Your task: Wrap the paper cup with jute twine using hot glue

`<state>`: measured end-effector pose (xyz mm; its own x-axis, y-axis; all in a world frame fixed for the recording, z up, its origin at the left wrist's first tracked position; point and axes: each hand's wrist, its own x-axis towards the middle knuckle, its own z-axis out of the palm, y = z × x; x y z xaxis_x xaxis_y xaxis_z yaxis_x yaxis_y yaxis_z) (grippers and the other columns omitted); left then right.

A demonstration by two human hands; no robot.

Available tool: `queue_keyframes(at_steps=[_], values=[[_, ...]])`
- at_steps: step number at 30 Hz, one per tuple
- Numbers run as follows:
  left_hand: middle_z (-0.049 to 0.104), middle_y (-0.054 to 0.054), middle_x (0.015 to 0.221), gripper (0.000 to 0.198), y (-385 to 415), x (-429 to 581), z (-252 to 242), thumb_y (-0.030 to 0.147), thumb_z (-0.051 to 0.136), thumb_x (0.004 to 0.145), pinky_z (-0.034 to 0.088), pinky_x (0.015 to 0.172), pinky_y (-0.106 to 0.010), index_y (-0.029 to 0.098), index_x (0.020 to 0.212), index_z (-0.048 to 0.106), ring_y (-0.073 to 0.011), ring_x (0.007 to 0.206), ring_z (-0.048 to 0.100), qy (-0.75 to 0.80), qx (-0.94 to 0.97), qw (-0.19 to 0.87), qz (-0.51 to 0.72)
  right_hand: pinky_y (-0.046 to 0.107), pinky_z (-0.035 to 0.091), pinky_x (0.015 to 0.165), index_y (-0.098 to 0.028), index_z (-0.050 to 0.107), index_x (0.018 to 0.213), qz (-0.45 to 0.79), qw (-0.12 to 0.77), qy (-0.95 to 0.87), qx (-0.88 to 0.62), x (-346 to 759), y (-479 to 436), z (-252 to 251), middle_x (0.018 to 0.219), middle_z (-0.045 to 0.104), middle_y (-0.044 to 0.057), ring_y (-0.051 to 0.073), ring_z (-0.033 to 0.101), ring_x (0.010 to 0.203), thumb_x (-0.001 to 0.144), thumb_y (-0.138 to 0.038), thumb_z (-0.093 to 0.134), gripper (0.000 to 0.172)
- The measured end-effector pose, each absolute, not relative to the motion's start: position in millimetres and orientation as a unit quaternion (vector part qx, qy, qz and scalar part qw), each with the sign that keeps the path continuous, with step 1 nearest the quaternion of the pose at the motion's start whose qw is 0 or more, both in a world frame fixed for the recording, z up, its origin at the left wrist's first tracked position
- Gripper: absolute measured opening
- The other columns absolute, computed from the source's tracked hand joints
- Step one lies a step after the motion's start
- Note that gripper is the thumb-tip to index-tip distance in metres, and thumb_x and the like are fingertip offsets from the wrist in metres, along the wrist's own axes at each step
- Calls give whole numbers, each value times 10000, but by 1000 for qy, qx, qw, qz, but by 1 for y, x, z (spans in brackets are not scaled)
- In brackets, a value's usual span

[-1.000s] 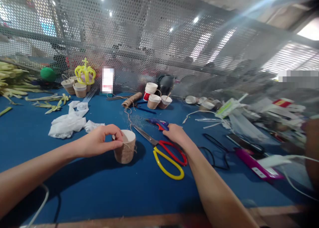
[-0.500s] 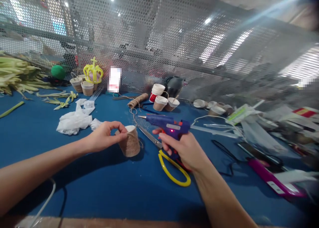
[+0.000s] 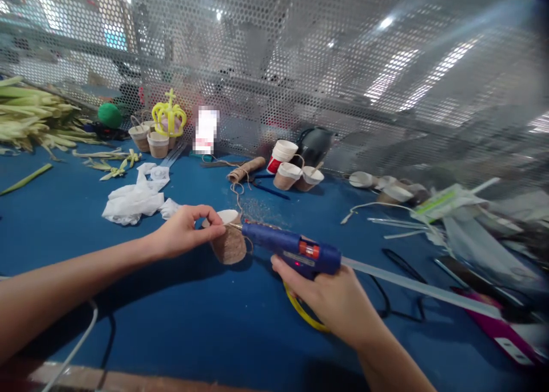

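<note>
A small twine-wrapped cup (image 3: 229,246) with a white rim is tilted at the middle of the blue table. My left hand (image 3: 186,230) pinches it at the rim on its left side. My right hand (image 3: 328,295) is wrapped round a blue glue gun (image 3: 291,246), whose metal tip meets the cup's upper side beside my left fingertips. From the gun's back end sticks a long clear glue stick (image 3: 420,289). Loose twine runs from the cup back to a twine roll (image 3: 246,169). Yellow-handled scissors (image 3: 306,315) lie mostly hidden under the gun and right hand.
White crumpled cloth (image 3: 132,202) lies left of the cup. Small cups (image 3: 287,176) and a yellow crown ornament (image 3: 170,118) stand at the back. A magenta power strip (image 3: 493,320), cables and plastic bags crowd the right. A perforated metal screen borders the table.
The glue gun has moved down and left, bringing its tip to the cup, and its glue stick now shows. My left hand keeps its pinch. The whole view has shifted slightly.
</note>
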<state>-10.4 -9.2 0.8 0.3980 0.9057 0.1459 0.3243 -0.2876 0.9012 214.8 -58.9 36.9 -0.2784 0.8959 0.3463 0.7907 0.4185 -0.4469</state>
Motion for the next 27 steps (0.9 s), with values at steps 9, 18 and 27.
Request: queue_keyframes(at_steps=[9,18,27], values=[[643,-59,842,178,-10,-9,3,297,535,754,454,738,-277,127,711,560,-159,779,577,416,730,416,347,327,461,581,-239,655,756,89,246,-830,-493,223,-58,36,552,619,29,215,599,590,713,-318,542,145],[645,-61,840,175,-10,-9,4,294,541,751,457,730,-276,128,698,551,-165,790,576,414,722,432,347,333,466,610,-254,673,795,93,262,-835,-474,229,-56,34,572,635,39,234,620,672,732,-300,547,148],[643,-69,853,190,-9,-10,3,308,535,751,456,736,-287,124,713,559,-171,802,573,415,724,428,346,320,478,589,-220,676,841,-24,221,-871,-438,235,-55,28,541,640,38,216,631,617,798,-260,436,247]])
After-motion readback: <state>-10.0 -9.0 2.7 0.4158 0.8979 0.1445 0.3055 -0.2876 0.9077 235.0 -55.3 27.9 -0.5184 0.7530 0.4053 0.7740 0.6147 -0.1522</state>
